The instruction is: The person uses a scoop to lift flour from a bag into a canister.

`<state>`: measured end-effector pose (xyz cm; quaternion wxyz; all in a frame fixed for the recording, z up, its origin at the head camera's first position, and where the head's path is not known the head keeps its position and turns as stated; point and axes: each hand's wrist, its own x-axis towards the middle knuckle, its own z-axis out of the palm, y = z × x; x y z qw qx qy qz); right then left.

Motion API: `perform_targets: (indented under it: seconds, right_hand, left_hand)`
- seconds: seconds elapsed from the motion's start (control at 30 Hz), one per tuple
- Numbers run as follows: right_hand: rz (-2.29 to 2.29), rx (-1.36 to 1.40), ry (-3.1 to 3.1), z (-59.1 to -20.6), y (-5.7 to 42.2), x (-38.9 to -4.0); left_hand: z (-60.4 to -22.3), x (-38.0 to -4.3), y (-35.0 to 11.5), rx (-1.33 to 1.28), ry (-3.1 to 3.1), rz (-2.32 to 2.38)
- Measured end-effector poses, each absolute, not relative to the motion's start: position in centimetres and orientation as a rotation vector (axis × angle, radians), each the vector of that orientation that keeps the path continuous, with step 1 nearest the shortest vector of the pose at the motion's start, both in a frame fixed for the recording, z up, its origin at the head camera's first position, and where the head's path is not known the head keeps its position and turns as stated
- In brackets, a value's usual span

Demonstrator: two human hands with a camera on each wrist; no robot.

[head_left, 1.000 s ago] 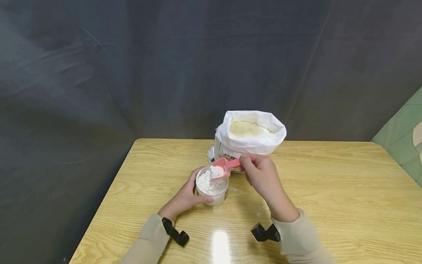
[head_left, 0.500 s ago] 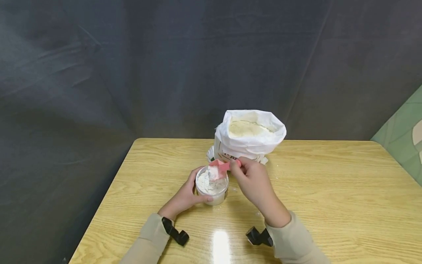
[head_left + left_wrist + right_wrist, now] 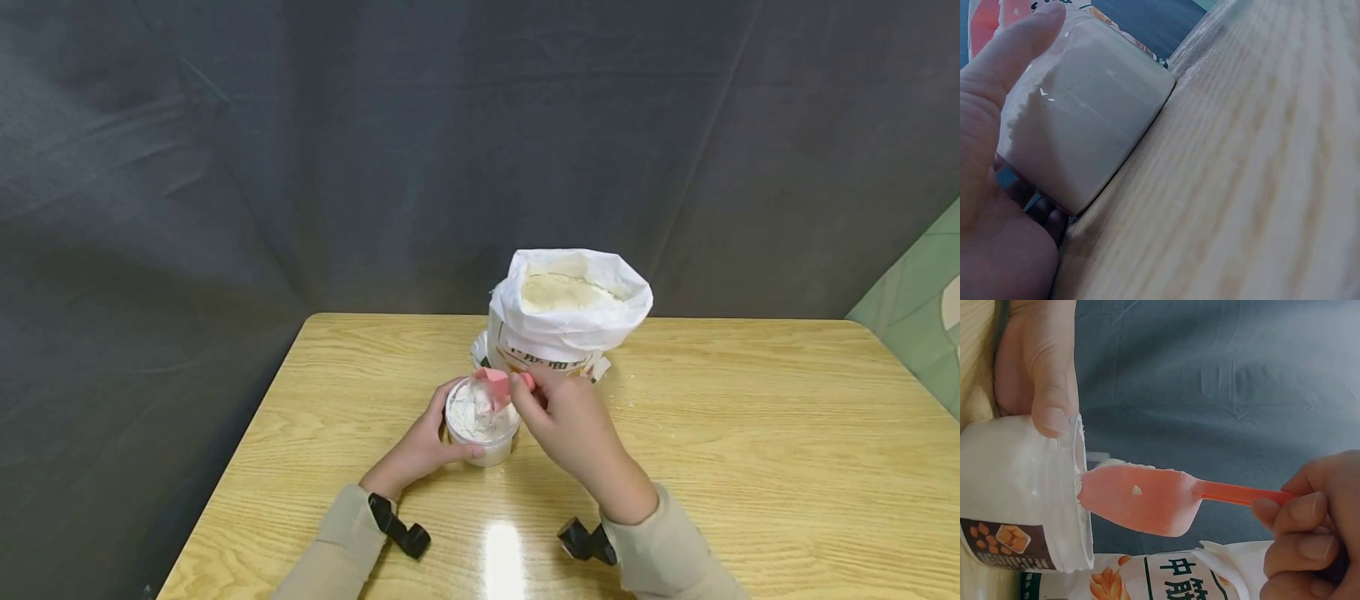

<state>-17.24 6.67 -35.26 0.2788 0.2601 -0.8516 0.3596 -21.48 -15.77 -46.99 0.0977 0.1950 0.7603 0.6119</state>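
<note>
A clear round tub (image 3: 491, 452) of white powder stands on the table. My left hand (image 3: 423, 442) grips its left side, the thumb (image 3: 1019, 47) near the rim in the left wrist view. My right hand (image 3: 573, 429) holds a pink scoop (image 3: 1147, 497) by its handle. The scoop is tipped over the tub's mouth, its front edge right at the rim in the right wrist view. White powder (image 3: 1125, 464) shows along the scoop's upper edge. Behind the tub, an open white flour bag (image 3: 570, 333) with printed lettering is well filled with pale powder.
The wooden table (image 3: 750, 433) extends far to the right, with a few white specks near the bag. A dark cloth (image 3: 450, 150) hangs behind the table's back edge. A green patterned surface (image 3: 911, 308) shows at the far right.
My right hand has moved left and slightly down, tipping the scoop further over the tub. Powder that lay in the scoop is now dropping into the tub. My left hand has stayed in place.
</note>
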Motion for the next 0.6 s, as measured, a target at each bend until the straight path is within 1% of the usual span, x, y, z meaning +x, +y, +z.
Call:
perform_targets:
  seconds: [0.37, 0.6]
  right_hand:
    - [0.714, 0.864, -2.274, -34.8, 6.9, -17.0]
    - [0.616, 0.989, -2.293, -34.3, 7.9, -17.0]
  left_hand:
    - [-46.9, -21.3, -15.8, 0.562, 2.254, 1.815]
    - [-46.9, -21.4, -15.7, 0.569, 2.239, 1.820]
